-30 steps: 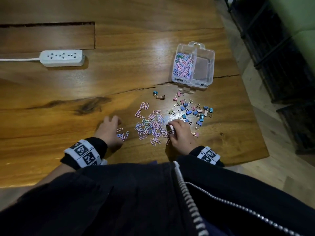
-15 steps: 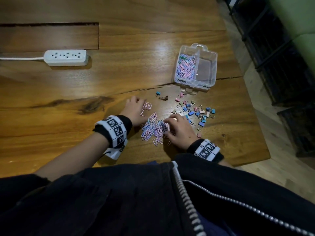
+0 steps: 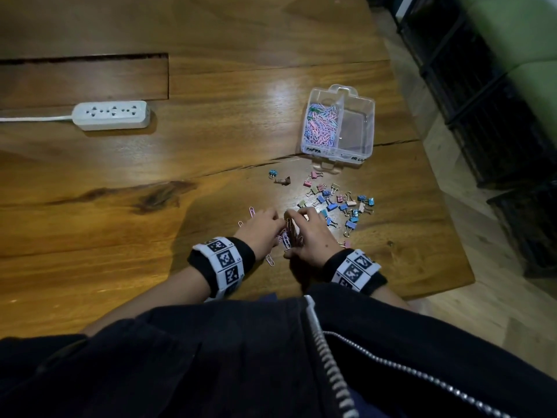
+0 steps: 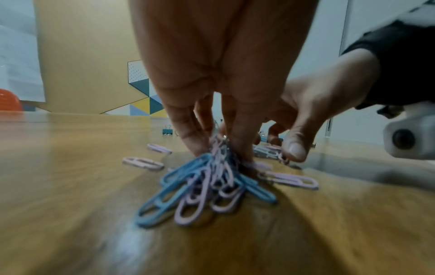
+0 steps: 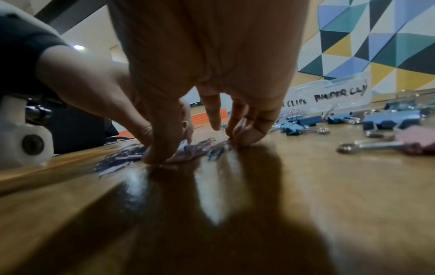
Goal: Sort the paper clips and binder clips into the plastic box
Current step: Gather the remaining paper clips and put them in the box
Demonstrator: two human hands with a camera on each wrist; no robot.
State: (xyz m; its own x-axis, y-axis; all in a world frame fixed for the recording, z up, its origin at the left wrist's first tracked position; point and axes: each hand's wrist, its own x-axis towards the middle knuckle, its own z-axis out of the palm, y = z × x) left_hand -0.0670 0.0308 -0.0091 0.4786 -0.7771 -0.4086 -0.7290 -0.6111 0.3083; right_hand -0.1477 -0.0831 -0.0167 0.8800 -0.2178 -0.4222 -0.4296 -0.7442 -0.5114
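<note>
Both hands meet over a small heap of pink and blue paper clips (image 3: 287, 236) near the table's front edge. My left hand (image 3: 261, 230) pinches the bunch with its fingertips (image 4: 196, 147), and the paper clips (image 4: 207, 186) fan out below them. My right hand (image 3: 312, 235) curls its thumb and fingers round the same heap (image 5: 200, 147) from the right. Small coloured binder clips (image 3: 337, 203) lie scattered right of my hands. The clear plastic box (image 3: 366, 152) stands beyond them; its left compartment holds paper clips (image 3: 321, 125), and the right one looks bare.
A few stray paper clips (image 3: 251, 211) lie left of and below my hands. A white power strip (image 3: 111, 115) with its cord sits far left. The table's right edge (image 3: 446, 206) drops to the floor, with dark wire crates (image 3: 497, 116) beyond.
My left hand swept right from the table's front left, pushing the spread clips into a heap against my right hand. The two hands now close on it together.
</note>
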